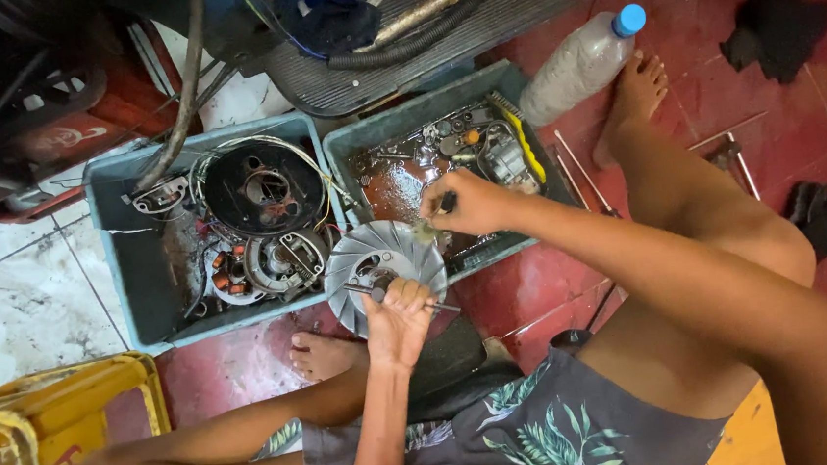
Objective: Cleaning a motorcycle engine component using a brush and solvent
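Observation:
A silver finned fan wheel (374,255) rests between the two grey trays, in front of me. My left hand (398,314) is closed around a thin metal tool (379,290) laid across the wheel's hub. My right hand (462,202) hovers at the wheel's upper right edge, over the right tray, pinching a small dark part (446,201) between its fingers. My bare left foot (325,353) sits just below the wheel.
The left grey tray (147,283) holds a black round cover, wires and a coil plate. The right grey tray (395,126) holds small oily metal parts. A plastic bottle (582,62) lies beyond it, a yellow crate (64,417) at lower left, loose tools on the red floor.

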